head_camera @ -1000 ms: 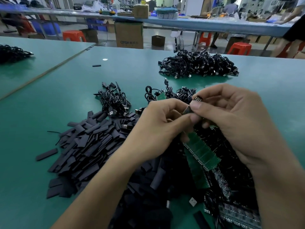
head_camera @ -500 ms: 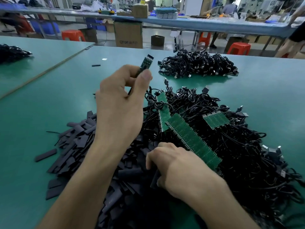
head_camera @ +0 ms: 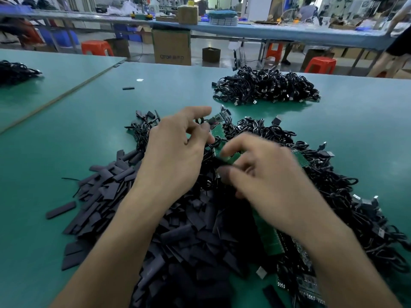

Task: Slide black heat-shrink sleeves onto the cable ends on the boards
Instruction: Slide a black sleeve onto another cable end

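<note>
Far beyond the left hand [head_camera: 171, 156], on the floor past the far edge of the table [head_camera: 89, 130], a cardboard box [head_camera: 172, 46] bears dark print, roughly "QTOP" plus blurred characters. Nothing else is legible.

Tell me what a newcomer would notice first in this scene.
Two bare hands, the left hand and the motion-blurred right hand, meet in the middle over a green board. Below and left of them sprawls a heap of flat black heat-shrink sleeves, and to their right lies a tangle of black cables. A second cable heap sits further back on the green table.
</note>
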`<state>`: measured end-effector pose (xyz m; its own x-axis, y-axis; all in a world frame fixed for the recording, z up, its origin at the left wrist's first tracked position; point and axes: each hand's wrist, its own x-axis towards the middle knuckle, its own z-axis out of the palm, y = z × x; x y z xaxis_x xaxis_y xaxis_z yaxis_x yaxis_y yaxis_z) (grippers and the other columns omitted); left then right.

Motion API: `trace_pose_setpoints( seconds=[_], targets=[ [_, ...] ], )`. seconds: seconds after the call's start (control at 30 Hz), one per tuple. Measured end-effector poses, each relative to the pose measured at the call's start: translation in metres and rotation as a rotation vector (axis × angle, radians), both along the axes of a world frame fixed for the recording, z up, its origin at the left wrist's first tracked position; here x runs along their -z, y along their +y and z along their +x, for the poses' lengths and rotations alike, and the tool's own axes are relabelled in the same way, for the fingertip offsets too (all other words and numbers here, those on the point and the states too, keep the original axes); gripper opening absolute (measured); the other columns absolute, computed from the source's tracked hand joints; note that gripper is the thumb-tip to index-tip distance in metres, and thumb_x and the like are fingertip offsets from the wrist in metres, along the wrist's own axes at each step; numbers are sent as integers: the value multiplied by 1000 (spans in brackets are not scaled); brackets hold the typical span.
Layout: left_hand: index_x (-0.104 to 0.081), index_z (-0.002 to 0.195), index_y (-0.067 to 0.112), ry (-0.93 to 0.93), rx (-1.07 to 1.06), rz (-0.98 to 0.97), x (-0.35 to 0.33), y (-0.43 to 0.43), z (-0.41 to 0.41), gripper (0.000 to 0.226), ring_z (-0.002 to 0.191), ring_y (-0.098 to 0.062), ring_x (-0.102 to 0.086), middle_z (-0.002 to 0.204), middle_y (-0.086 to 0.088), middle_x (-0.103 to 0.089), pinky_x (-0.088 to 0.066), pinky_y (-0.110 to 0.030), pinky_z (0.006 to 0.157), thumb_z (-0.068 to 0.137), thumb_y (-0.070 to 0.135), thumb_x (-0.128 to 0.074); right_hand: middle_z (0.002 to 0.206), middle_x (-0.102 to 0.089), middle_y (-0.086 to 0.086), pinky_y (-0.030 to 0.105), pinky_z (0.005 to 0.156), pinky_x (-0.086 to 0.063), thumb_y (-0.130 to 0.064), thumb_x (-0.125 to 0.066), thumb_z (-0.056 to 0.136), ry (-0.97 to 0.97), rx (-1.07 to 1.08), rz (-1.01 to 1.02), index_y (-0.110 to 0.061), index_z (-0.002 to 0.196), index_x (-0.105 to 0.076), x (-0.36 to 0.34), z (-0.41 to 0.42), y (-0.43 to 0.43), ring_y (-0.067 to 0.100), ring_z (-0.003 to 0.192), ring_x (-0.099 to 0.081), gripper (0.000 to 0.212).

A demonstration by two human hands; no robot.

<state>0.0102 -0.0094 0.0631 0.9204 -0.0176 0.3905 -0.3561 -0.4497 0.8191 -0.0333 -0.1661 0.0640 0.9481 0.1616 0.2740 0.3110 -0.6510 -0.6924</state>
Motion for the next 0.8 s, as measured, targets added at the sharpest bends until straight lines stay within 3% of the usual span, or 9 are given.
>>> trace_pose_setpoints(
  seconds=[0.07,0.17,0.43,0.63,0.8],
  targets=[
    [-64,117,38,13,35,-19,0,0,0,22,55,2,-55,78,16,-71,-45,-17,57,101,24,-57,78,-71,-19,12,61,-52,-28,-68,91,-138,78,172,-44,99,-61,-6,1,-11,-3,64,-67,20],
    [-67,104,37,22,88,-44,1,-2,-3,20,44,-1,-44,76,14,-72,-37,-14,43,99,20,-59,81,-70,-24,16,65,-53,-21,-64,96,-286,175,261,-47,94,-66,-7,6,-22,3,71,-67,25],
    [-72,92,37,45,120,-94,-3,-4,-7,20,46,-2,-46,73,14,-73,-38,-12,45,95,19,-63,96,-70,-33,7,77,-50,-18,-79,85,-269,109,336,-32,106,-72,1,13,-26,-9,86,-68,27],
    [-73,91,33,60,149,-126,-5,-5,-9,17,52,-8,-50,72,13,-73,-42,-17,47,95,20,-64,86,-71,-27,14,73,-54,-28,-74,88,-373,153,304,-40,105,-68,5,16,-26,-2,80,-70,22],
    [-73,92,33,72,172,-146,-5,-5,-9,17,52,-7,-48,71,13,-73,-41,-17,48,96,20,-63,82,-74,-17,15,66,-54,-24,-73,90,-389,150,366,-31,106,-71,7,18,-27,3,74,-72,17]
  ],
)
